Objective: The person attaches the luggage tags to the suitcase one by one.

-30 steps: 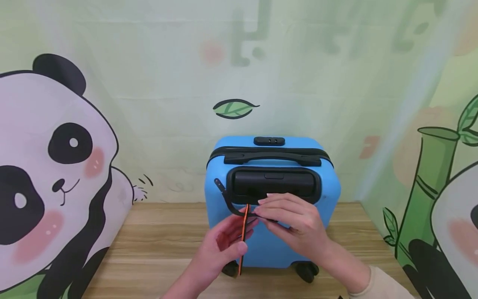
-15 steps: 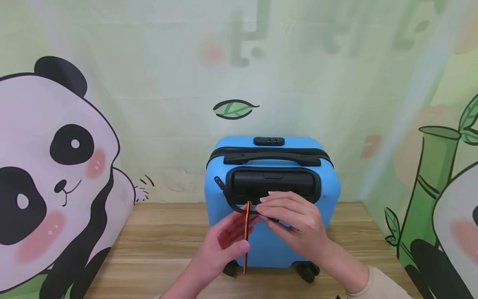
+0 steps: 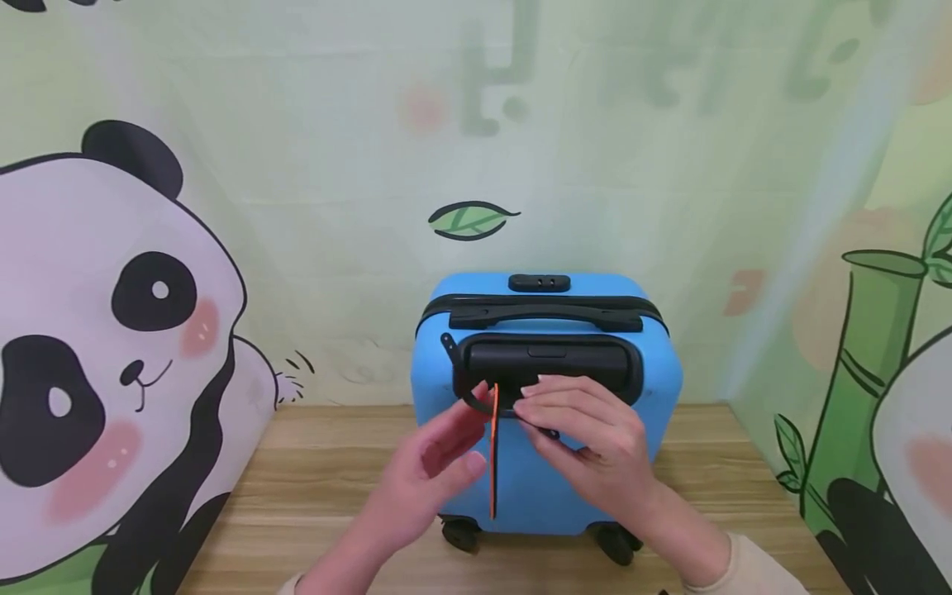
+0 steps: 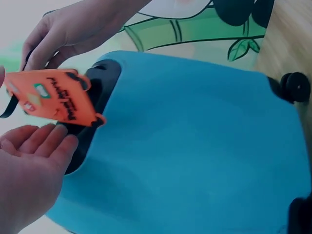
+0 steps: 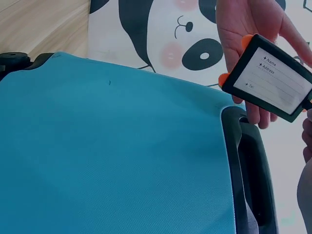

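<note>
In the head view an orange luggage tag [image 3: 494,463] hangs edge-on in front of a blue suitcase [image 3: 554,496]. Its lettered orange face [image 4: 53,95] shows in the left wrist view; the right wrist view gives its white card [image 5: 275,80] with lines for name and address. My right hand [image 3: 595,438] pinches the tag's black strap, whose loose end [image 3: 450,349] curves up at the left. The left hand [image 3: 427,483] is beside the tag, palm turned toward it, thumb and fingers spread apart with nothing held.
The suitcase stands upright on a wooden tabletop [image 3: 312,496], on black wheels [image 3: 613,541]. A black carry handle [image 3: 546,316] and a recessed black panel [image 3: 546,364] are above the hands. Behind hangs a panda-printed backdrop [image 3: 335,165].
The tag has risen a little and its loose strap end has swung up. My left hand has drawn slightly left, its thumb now apart from the tag. The right hand keeps its pinch.
</note>
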Demonstrator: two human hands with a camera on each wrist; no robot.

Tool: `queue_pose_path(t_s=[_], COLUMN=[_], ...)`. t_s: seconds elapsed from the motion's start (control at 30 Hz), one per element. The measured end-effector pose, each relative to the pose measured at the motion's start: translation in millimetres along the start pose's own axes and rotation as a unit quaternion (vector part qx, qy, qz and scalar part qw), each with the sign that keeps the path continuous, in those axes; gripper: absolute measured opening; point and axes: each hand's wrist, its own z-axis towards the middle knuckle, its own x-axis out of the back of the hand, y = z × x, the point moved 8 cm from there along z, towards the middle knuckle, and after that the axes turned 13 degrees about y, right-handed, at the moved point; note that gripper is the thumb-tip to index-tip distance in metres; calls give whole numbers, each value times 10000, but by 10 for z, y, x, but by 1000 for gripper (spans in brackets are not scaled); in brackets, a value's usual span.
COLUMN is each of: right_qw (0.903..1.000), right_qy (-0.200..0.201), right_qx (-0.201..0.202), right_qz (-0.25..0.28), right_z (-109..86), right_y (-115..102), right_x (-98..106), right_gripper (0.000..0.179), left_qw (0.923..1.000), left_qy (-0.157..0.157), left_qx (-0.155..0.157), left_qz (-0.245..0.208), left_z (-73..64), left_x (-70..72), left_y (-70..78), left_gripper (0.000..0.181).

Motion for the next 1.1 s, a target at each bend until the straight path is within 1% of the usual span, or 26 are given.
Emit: queue_pose_path(t_s=[0.1, 0.2, 0.3, 0.37, 0.47, 0.6, 0.73, 0.87, 0.97, 1.07, 1.1], right_qw=[10000, 9999, 9999, 9997, 9997, 9997, 9997, 9996, 9995, 9994, 9994], right_qy=[28, 71, 73, 53, 25, 11, 5, -40, -88, -132, -143], right_qx=[-69, -33, -19, -51, -75, -48, 35, 140, 197, 227, 232], right_qz=[-64, -83, -156, -213, -249, -229, -223, -242, -245, -241, -222], right_z=[17, 28, 32, 33, 31, 20, -3, -21, -30, -38, -41], right_y=[11, 20, 38, 50, 63, 72, 78, 74, 70, 73, 75], right_x=[11, 28, 44, 52, 56, 53, 53, 42, 33, 29, 28], right_gripper=[27, 25, 27, 28, 30, 29, 28, 27, 27, 28, 28], left_qw=[9983, 9940, 9890, 9863, 9816, 9757, 9691, 9600, 9540, 9510, 9511], left_qy=[514, 921, 1159, 1284, 1551, 1862, 2141, 2395, 2479, 2471, 2448], left_qx=[-170, -435, -609, -657, -706, -696, -676, -766, -918, -1110, -1156], left_qz=[212, 398, 686, 800, 863, 917, 1019, 1233, 1414, 1490, 1486], left_z=[32, 37, 14, 0, 3, 45, 102, 156, 199, 242, 255], left_x=[126, 197, 194, 178, 177, 194, 189, 178, 166, 156, 153], left_y=[104, 238, 347, 391, 436, 489, 550, 608, 641, 668, 675], left_gripper=[57, 53, 52, 52, 47, 42, 35, 23, 18, 16, 16])
